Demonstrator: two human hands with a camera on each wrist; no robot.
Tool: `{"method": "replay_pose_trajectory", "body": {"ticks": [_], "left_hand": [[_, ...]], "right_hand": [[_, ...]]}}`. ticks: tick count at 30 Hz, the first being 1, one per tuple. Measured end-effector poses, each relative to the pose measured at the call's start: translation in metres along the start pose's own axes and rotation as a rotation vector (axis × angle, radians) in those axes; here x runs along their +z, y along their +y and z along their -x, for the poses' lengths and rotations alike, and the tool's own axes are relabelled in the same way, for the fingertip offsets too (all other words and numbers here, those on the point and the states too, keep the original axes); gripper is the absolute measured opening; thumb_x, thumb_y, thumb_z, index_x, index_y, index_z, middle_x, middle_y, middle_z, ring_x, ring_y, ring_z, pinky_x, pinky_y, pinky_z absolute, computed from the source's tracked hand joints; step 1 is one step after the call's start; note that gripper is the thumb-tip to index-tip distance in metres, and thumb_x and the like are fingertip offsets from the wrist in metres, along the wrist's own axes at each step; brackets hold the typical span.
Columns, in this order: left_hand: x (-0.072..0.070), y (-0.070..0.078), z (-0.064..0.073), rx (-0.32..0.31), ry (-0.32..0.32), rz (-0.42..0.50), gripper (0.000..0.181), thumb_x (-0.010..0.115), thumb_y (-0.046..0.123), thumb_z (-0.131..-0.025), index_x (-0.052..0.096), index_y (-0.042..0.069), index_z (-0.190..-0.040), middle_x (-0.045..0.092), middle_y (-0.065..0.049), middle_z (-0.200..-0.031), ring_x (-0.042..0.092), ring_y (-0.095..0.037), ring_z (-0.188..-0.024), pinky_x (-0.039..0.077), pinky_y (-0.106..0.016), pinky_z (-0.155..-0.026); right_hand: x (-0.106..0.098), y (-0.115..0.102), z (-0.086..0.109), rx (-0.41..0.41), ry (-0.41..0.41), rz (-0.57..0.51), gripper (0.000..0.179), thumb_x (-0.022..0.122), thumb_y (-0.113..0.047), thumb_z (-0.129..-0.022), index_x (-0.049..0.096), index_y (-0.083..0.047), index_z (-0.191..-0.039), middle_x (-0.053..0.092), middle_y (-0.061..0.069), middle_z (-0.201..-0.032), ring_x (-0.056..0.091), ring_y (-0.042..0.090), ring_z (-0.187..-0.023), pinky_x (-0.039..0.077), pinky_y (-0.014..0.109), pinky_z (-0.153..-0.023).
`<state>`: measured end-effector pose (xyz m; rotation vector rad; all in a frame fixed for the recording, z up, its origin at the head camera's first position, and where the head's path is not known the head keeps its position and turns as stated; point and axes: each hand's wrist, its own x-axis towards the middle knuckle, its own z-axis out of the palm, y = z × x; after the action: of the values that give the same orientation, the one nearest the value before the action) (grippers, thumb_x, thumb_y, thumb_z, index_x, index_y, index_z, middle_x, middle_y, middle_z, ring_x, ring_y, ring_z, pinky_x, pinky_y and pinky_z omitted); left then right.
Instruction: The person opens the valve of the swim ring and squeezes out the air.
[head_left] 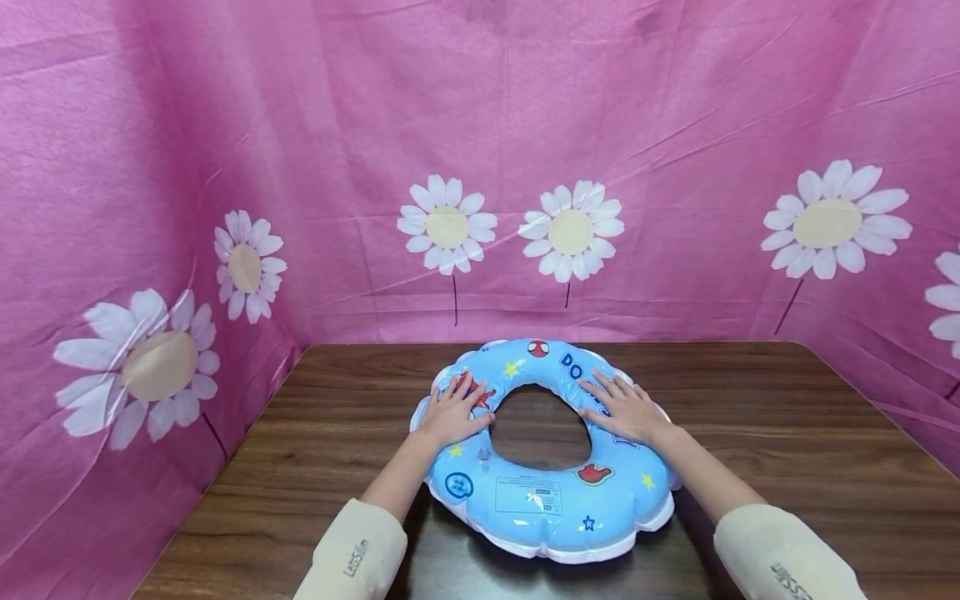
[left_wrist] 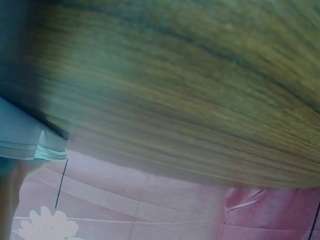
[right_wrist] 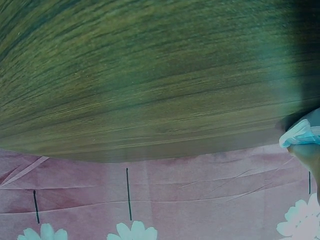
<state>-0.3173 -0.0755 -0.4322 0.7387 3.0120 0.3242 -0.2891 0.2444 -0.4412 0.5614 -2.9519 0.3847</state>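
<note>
A blue inflatable swim ring with a white scalloped edge lies flat on the table, printed with stars, red figures and lettering. My left hand rests on its left side, fingers spread over a red figure. On the ring's right side lies my right hand, its fingers straight and partly covering the lettering. A small clear valve stands near the left hand. In the left wrist view only a sliver of the ring's edge and of the hand shows; the right wrist view likewise catches just the ring's rim.
The brown wood-grain table extends around the ring on every side. Behind and beside it hangs a pink cloth printed with large white daisies. Cream sleeves cover both forearms.
</note>
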Motion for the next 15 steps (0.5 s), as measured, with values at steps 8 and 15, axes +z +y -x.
{"method": "replay_pose_trajectory", "body": {"ticks": [8,15], "left_hand": [[-0.0016,0.0036,0.0009,-0.026,-0.016,-0.021,0.063,0.041,0.053,-0.09,0.034,0.021,-0.144,0.02,-0.009,-0.15,0.014,-0.032,-0.135,0.008,-0.056,-0.104],[-0.0029,0.0061,0.0,-0.041,-0.026,-0.04,0.063,0.041,0.053,-0.091,0.034,0.021,-0.144,0.02,-0.009,-0.15,0.014,-0.032,-0.136,0.007,-0.055,-0.105]], "right_hand": [[0.0026,0.0022,-0.0019,0.006,-0.025,0.008,0.067,0.039,-0.054,-0.092,0.034,-0.01,-0.142,0.023,0.021,-0.146,0.018,0.049,-0.128,0.013,0.065,-0.097],[-0.0021,-0.0001,-0.0012,0.026,-0.045,0.019,0.064,0.041,-0.051,-0.093,0.034,-0.01,-0.142,0.023,0.019,-0.147,0.017,0.048,-0.129,0.013,0.065,-0.098]]}}
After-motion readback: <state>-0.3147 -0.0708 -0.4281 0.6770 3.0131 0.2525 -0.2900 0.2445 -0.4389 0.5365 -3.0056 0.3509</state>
